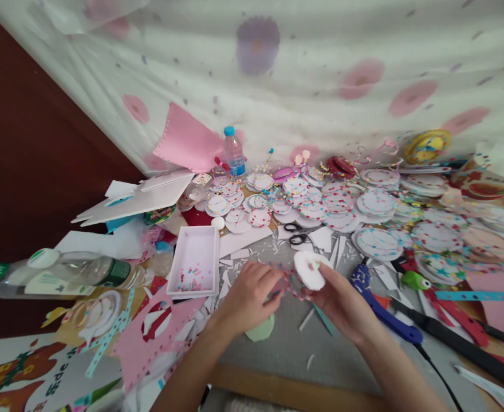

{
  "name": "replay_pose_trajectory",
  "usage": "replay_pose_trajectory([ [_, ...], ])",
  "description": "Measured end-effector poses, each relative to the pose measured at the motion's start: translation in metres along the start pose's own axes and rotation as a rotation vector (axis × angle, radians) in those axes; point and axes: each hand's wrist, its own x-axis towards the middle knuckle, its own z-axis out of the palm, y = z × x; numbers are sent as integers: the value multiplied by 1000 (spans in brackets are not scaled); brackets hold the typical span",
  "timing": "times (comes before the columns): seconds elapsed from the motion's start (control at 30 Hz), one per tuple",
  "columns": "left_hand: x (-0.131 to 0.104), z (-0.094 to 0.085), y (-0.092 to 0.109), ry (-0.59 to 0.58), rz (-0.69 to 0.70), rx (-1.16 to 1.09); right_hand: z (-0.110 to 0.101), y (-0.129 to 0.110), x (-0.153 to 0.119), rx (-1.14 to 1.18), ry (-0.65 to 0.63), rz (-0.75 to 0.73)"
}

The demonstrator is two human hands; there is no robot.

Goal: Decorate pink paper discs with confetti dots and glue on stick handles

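Note:
My right hand grips a thick white foam disc with a small hole near its middle, thumb on its face. Level with it, my left hand has its fingers curled round a thin string with small red and blue dots, which runs between the two hands; it is blurred. Below my left hand lies a pale green round piece on the grey work mat. White paper scraps and a pair of black-handled scissors lie just beyond.
A white tray with loose dots stands left of my hands. Behind are many wound discs and an upright water bottle. At right lie a blue glue gun and black-handled tools. Bottles lie at left.

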Motion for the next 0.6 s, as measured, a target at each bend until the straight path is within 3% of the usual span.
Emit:
replay_pose_trajectory([
  [0.2,4,0,-16,6,-35,43,-5,-6,3,75,101,55],
  [0.43,25,-3,-30,-112,-70,130,-20,-5,-18,-88,82,-93],
  [0.6,15,-3,-14,25,-79,-10,-27,14,-32,-206,125,-133],
])
